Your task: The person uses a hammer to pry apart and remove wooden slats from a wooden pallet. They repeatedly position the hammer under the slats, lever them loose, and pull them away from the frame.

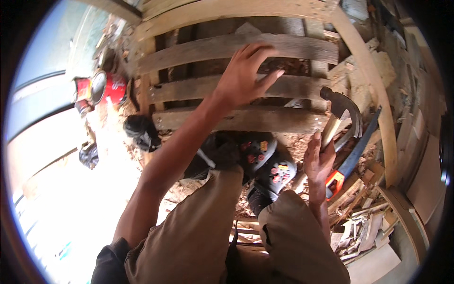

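Observation:
A wooden slatted frame (189, 90) of rough planks lies before me. Over its middle slats hovers my left hand (246, 73), thumb and fingers spread, with nothing visible between them. My right hand (318, 158), at the frame's near right corner, is wrapped round the wooden handle of a claw hammer (341, 103). The hammer's dark metal head points up, its claw curving to the right. Close to the hammer, the end of the nearest slat (265, 119) shows small marks or nails that I cannot make out clearly.
To the right lies a handsaw (355, 158) with an orange handle (335, 183), beside wood scraps (366, 227). A long curved-looking board (373, 80) runs along that side. My clog-shod feet (276, 173) are under the frame's near edge. Red cans (112, 90) and a black bundle (142, 131) sit left.

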The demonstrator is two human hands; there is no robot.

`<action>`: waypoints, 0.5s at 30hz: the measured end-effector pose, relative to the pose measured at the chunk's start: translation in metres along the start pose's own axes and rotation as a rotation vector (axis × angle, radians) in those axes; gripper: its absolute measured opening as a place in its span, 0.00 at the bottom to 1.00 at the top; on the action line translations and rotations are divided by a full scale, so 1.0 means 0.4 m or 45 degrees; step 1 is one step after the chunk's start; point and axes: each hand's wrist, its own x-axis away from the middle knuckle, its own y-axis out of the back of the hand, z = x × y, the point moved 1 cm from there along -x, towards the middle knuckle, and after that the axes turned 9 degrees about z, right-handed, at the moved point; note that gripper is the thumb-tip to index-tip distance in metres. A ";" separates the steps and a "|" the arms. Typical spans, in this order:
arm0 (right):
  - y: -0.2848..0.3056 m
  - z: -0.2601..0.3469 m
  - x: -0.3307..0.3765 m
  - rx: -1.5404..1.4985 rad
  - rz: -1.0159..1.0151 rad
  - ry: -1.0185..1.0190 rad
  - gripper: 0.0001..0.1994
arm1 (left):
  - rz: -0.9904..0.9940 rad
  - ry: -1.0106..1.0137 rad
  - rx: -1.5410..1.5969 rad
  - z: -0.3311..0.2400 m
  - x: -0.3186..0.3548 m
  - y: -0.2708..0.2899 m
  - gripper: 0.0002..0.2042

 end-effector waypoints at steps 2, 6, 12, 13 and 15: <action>-0.013 -0.004 0.028 0.069 -0.004 0.094 0.20 | 0.132 0.316 0.210 -0.068 0.115 0.082 0.12; -0.049 -0.012 0.079 0.206 0.131 0.208 0.17 | 0.763 0.788 0.437 -0.153 0.341 0.264 0.08; -0.090 0.042 0.142 0.322 0.287 0.240 0.15 | 0.594 0.524 -0.123 -0.114 0.580 0.142 0.09; -0.091 0.037 0.161 0.260 0.269 0.195 0.14 | 0.503 0.608 -0.017 -0.097 0.580 0.105 0.09; -0.091 0.014 0.196 0.329 0.292 0.199 0.14 | 0.653 0.757 0.020 -0.041 0.599 0.037 0.09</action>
